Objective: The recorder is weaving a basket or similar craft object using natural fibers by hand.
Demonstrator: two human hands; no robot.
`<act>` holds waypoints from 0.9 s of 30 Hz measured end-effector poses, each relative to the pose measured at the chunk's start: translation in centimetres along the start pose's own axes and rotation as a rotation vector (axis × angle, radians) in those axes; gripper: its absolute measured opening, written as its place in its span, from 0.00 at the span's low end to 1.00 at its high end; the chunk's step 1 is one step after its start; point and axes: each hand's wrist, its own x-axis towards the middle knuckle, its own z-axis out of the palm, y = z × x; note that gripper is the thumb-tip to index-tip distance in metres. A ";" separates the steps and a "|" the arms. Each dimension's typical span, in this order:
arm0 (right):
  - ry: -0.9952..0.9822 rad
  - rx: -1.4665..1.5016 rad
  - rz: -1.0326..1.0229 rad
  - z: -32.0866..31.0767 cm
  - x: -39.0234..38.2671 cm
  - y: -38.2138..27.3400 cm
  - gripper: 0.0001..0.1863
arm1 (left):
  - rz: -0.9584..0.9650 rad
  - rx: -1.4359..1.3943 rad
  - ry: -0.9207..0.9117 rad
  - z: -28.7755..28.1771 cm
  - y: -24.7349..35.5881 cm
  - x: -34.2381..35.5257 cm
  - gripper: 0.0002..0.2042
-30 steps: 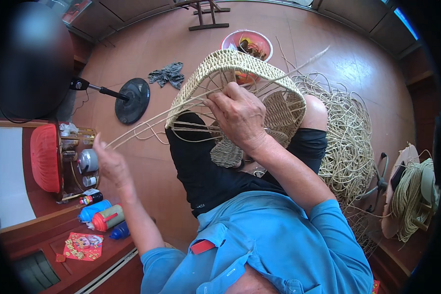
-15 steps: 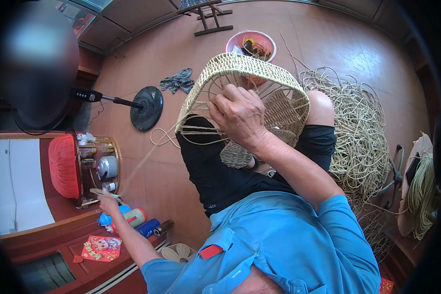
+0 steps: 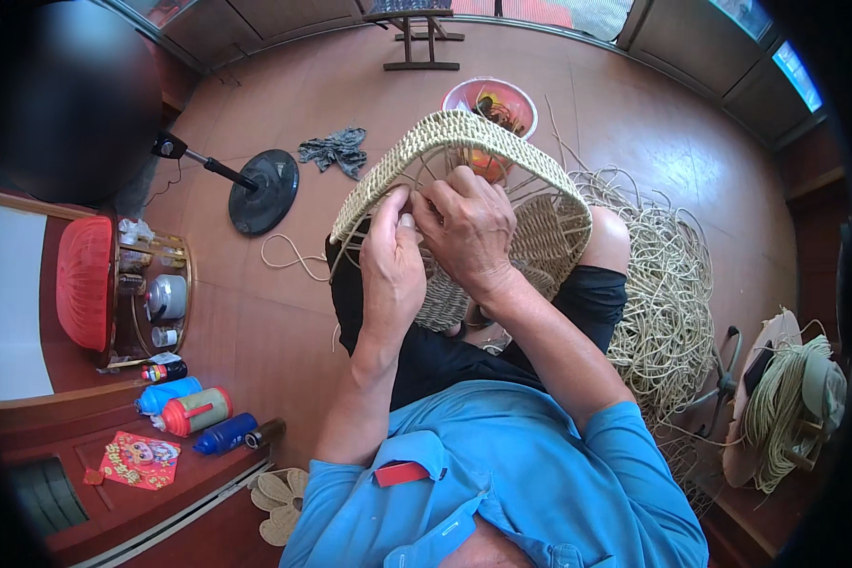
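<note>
A half-woven straw basket (image 3: pixel 445 127) leans across my lap, its pale braided band arching over open spoke cords. Inside the band, my right hand (image 3: pixel 471 227) is closed, its curled fingers gripping the basket's cords. Close beside it, my left hand (image 3: pixel 394 275) pinches a straw cord at the band's left side; the fingers hide the exact spot. A loose cord (image 3: pixel 289 263) loops out to the left of the basket. Woven panels (image 3: pixel 544 232) show below and behind my right hand.
A big heap of straw cord (image 3: pixel 667 284) lies to the right, with a coiled bundle (image 3: pixel 790 388) beyond it. A pink basin (image 3: pixel 525 99) stands ahead. Left are a fan base (image 3: pixel 263 192), a grey cloth (image 3: pixel 336 150), a shelf cart (image 3: pixel 166 298) and several bottles (image 3: pixel 197 411).
My left hand has come back from far left, where it held a cord pulled taut, to the basket beside my right hand. The cord now hangs slack.
</note>
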 end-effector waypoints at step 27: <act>-0.271 0.180 0.002 -3.4 0.8 1.4 0.07 | -0.383 -1.025 0.071 2.9 -0.6 1.4 0.25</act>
